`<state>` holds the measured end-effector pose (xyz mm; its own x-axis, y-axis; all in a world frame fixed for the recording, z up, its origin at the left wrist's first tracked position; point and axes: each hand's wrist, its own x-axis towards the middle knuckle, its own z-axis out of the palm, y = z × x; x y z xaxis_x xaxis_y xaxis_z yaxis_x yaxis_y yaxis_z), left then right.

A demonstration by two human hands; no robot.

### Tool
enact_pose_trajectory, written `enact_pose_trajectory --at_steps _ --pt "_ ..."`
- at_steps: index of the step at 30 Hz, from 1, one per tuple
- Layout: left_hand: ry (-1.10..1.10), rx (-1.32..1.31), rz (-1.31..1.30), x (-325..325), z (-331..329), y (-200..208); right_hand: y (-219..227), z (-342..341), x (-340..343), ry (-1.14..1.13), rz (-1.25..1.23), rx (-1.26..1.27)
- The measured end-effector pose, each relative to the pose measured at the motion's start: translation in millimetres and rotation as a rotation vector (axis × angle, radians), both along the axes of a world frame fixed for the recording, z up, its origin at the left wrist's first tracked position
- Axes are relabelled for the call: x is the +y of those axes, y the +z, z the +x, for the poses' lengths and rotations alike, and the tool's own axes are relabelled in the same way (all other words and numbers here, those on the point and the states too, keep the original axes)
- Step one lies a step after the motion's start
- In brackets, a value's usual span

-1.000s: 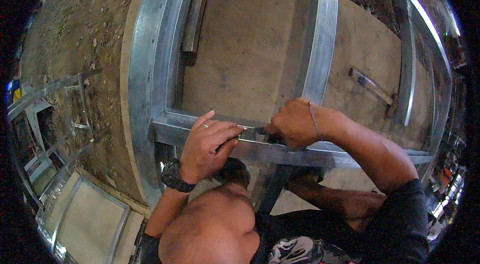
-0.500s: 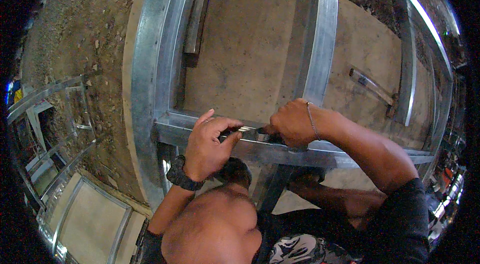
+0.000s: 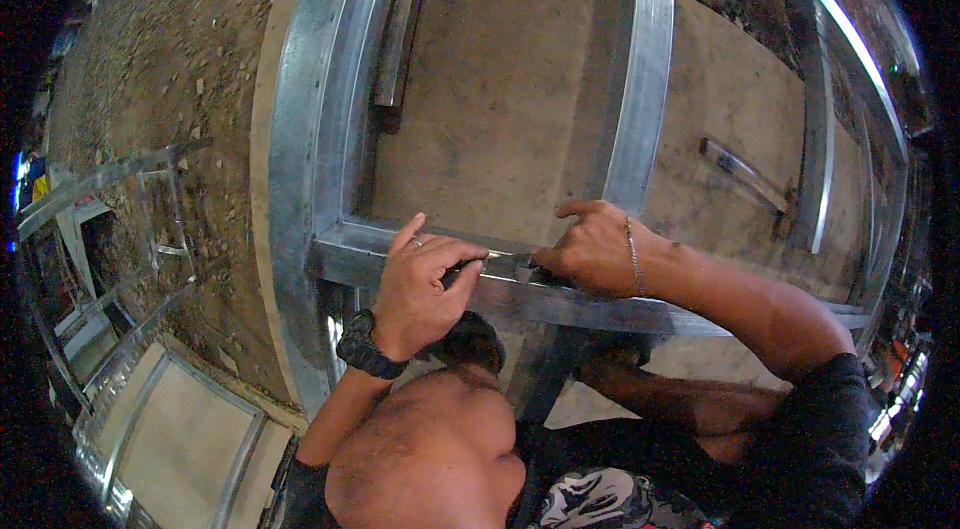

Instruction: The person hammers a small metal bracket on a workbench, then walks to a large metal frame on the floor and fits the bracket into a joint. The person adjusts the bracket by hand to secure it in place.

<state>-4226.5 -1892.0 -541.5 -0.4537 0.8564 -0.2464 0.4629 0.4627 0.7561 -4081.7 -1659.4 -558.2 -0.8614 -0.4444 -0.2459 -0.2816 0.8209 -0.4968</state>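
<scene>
A galvanized metal crossbar (image 3: 650,315) runs left to right in front of me, part of a large frame. Over its left half my left hand (image 3: 425,279) is pinched, thumb and forefinger close together, another finger raised. A thin shiny strip (image 3: 508,254) shows just past those fingertips; its kind is unclear. To its right, my right hand (image 3: 597,247) is curled low over the bar, one finger pointing out to the left. Something small and dark is at its fingertips, too blurred to name. My left wrist wears a black watch (image 3: 368,346), my right a chain bracelet (image 3: 634,254).
An upright metal member (image 3: 643,59) runs away from the bar, with a wide side rail (image 3: 300,129) on the left. A loose metal channel piece (image 3: 745,174) lies on the brown board (image 3: 490,79). My bent knee (image 3: 425,449) is close below. Smaller frames (image 3: 180,429) lie at left.
My right hand has shifted slightly, and one finger has lifted and stretched out to the left. The left hand stays pinched in nearly the same place.
</scene>
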Motion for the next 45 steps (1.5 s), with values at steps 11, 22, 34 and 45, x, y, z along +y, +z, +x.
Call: enact_pose_trajectory --at_steps 11,22,34,45 --pt "0.026 -0.03 -0.012 2 -1 1 2 1 -4 -0.076 -0.054 0.095" --pt "0.013 -0.032 -0.028 3 -1 2 9 -10 0 -0.012 -0.039 -0.111" --pt "-0.14 0.079 -0.086 12 4 -1 11 -31 1 0.181 0.059 -0.409" --pt "-0.256 0.1 -0.083 8 -3 -4 -2 -46 20 -0.209 -0.259 -0.239"
